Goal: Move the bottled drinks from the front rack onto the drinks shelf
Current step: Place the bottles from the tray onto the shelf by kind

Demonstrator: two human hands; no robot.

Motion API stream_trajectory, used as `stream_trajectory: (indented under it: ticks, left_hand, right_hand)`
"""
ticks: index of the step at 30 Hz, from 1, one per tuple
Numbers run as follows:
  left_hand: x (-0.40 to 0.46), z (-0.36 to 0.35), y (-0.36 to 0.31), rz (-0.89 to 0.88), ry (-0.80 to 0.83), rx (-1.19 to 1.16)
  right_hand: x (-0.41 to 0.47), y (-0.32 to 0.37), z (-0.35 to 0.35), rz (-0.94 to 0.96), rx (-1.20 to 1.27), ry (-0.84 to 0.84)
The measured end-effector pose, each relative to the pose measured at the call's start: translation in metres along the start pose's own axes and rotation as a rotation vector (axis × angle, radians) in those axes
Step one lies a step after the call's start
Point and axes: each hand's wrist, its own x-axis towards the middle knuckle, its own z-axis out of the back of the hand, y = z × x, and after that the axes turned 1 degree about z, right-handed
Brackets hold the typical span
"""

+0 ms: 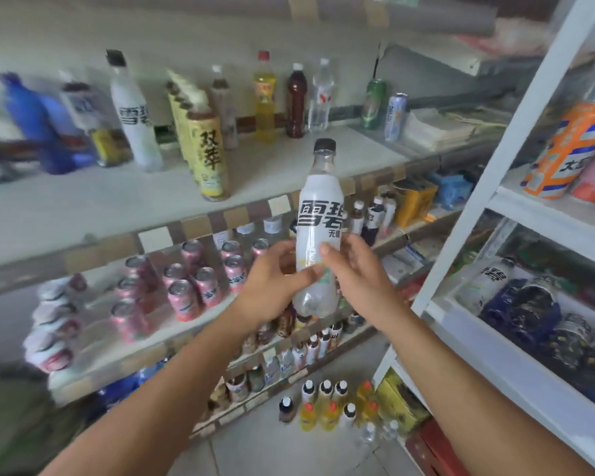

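A clear bottle with a white label and black cap [320,214] stands upright in the air in front of the drinks shelf [83,207]. My left hand [275,286] grips its lower part from the left, thumb across the front. My right hand [354,273] holds it from the right, thumb on the label. On the top board stand a matching white-label bottle [136,113], a row of yellow tea bottles [207,156], blue bottles [31,121] and several others. The white front rack [495,187] on the right holds another white-label bottle [485,283] lying down.
Pink cans [186,290] fill the shelf board below the top one. More small bottles line the lower boards. Several bottles [327,403] stand on the floor between shelf and rack. Two cans [385,108] and stacked paper sit at the top board's far end. Dark packs [536,314] lie in the rack.
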Motion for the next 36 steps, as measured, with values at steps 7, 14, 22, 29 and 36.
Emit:
stream_trajectory:
  ticks: [7,14,22,29,36]
  left_hand:
    - [-0.036,0.081,-0.030,-0.132,-0.194,0.114]
    - [-0.046,0.128,-0.041,-0.217,-0.350,0.224]
    - [-0.023,0.155,-0.042,-0.225,-0.486,0.296]
    - [0.004,0.174,-0.034,-0.218,-0.584,0.332]
    - [0.042,0.229,-0.033,-0.144,-0.527,0.429]
  right_hand:
    - [0.017,0.051,-0.082,0.107,-0.101,0.077]
    - [0.039,0.083,-0.133,0.164,-0.126,0.146]
    - [0.078,0.096,-0.167,0.173,-0.139,0.106]
    - [0.112,0.097,-0.188,0.179,-0.169,0.122]
    - [0.164,0.099,-0.220,0.153,-0.164,0.126]
